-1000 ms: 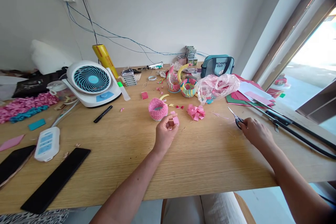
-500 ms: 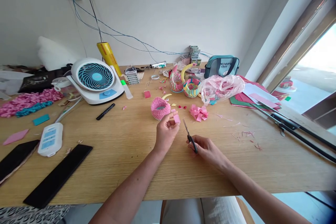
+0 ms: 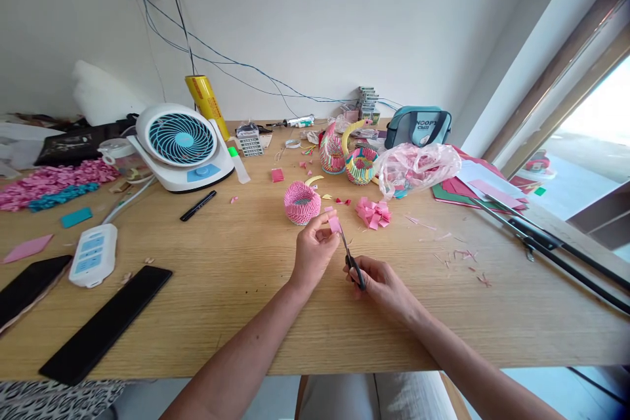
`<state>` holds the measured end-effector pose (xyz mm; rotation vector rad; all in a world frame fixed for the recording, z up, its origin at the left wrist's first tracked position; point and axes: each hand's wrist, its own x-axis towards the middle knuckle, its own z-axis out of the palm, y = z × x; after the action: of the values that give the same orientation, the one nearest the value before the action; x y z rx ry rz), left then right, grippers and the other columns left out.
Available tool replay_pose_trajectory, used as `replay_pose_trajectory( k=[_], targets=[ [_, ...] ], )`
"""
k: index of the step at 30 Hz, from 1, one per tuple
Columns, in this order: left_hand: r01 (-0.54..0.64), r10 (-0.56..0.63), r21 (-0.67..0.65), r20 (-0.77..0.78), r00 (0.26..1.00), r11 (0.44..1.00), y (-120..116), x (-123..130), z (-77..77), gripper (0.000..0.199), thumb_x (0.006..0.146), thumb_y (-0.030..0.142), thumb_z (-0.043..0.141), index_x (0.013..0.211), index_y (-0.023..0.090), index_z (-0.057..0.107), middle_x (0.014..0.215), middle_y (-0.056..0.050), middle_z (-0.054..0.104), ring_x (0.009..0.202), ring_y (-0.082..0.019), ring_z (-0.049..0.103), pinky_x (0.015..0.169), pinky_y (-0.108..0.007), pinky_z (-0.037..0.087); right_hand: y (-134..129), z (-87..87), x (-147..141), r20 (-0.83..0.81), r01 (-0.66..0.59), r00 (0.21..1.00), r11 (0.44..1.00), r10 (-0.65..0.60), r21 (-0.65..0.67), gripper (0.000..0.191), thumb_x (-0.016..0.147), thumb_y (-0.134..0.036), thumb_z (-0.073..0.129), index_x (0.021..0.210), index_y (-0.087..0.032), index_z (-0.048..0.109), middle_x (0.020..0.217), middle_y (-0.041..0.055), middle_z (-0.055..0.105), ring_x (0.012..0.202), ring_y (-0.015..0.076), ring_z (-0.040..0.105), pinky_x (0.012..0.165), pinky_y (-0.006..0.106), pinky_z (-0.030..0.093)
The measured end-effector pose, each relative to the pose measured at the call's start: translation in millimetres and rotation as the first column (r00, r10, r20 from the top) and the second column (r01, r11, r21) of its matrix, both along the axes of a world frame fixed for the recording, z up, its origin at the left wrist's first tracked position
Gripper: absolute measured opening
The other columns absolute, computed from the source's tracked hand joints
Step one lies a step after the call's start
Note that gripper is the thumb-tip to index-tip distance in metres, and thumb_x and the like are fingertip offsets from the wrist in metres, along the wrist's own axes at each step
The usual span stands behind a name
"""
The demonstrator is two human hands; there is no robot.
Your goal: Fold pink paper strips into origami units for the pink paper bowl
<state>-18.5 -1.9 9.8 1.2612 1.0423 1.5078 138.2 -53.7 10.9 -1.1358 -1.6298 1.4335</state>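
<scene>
Between the fingertips of my left hand (image 3: 315,249) is a small piece of pink paper (image 3: 335,224). My right hand (image 3: 381,285) is closed round the black handles of a pair of scissors (image 3: 347,251), whose blades point up to the right edge of the paper. Whether the blades have bitten into it I cannot tell. Just beyond my left hand stands a pink folded-paper basket (image 3: 301,205) with a curved yellow strip (image 3: 314,180) behind it. A heap of pink paper pieces (image 3: 373,212) lies to the right of the paper.
Thin paper scraps (image 3: 465,254) are scattered at the right, near stacked coloured sheets (image 3: 455,190). Two paper swans (image 3: 361,167) and a plastic bag (image 3: 418,166) stand farther back. A fan (image 3: 182,144), a black pen (image 3: 198,205) and a power strip (image 3: 94,256) are on the left.
My right hand has brought the scissors left, up to the pink paper's edge. My left hand keeps its pinch on the paper. The view has shifted slightly.
</scene>
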Motion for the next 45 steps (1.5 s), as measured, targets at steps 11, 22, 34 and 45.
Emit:
replay_pose_trajectory(
  k=[11, 22, 34, 45],
  targets=[
    [0.007, -0.007, -0.008, 0.002, 1.0, 1.0, -3, 1, 3.8, 0.044, 0.072, 0.011, 0.063, 0.116, 0.016, 0.063, 0.107, -0.011, 0.069, 0.089, -0.015, 0.067, 0.08, -0.026, 0.054, 1, -6.5, -1, -0.064, 0.028, 0.997, 0.999, -0.031, -0.041, 0.044, 0.083, -0.058, 0.058, 0.082, -0.015, 0.063, 0.077, 0.0014, 0.057, 0.062, 0.0119, 0.049, 0.057, 0.024, 0.044],
    [0.005, -0.005, 0.004, 0.003, 1.0, 1.0, -3, 1, 4.1, 0.043, 0.073, 0.012, 0.063, 0.116, 0.017, 0.062, 0.108, -0.01, 0.069, 0.089, -0.015, 0.067, 0.079, -0.025, 0.054, 1, -12.7, -4, -0.083, 0.066, 0.994, 0.996, -0.071, -0.064, 0.043, 0.081, -0.059, 0.059, 0.08, -0.016, 0.063, 0.075, 0.0027, 0.055, 0.068, 0.0149, 0.05, 0.053, 0.023, 0.047],
    [0.011, -0.011, 0.01, -0.005, 1.0, 1.0, -3, 0, 3.6, 0.042, 0.074, 0.013, 0.064, 0.116, 0.018, 0.063, 0.104, -0.01, 0.07, 0.085, -0.014, 0.067, 0.078, -0.025, 0.054, 0, -13.1, -4, -0.069, 0.087, 0.993, 0.994, -0.092, -0.064, 0.041, 0.081, -0.056, 0.06, 0.078, -0.015, 0.062, 0.071, 0.0002, 0.055, 0.057, 0.0106, 0.046, 0.051, 0.023, 0.043],
    [0.036, -0.035, 0.038, -0.039, 0.999, 0.999, -4, 0, 5.4, 0.045, 0.073, 0.009, 0.063, 0.117, 0.019, 0.063, 0.128, -0.012, 0.061, 0.083, -0.013, 0.068, 0.074, -0.022, 0.055, 2, -13.1, -3, -0.082, 0.085, 0.992, 0.993, -0.092, -0.082, 0.038, 0.08, -0.054, 0.062, 0.075, -0.016, 0.061, 0.072, 0.0007, 0.055, 0.061, 0.012, 0.048, 0.052, 0.023, 0.044]
  ],
)
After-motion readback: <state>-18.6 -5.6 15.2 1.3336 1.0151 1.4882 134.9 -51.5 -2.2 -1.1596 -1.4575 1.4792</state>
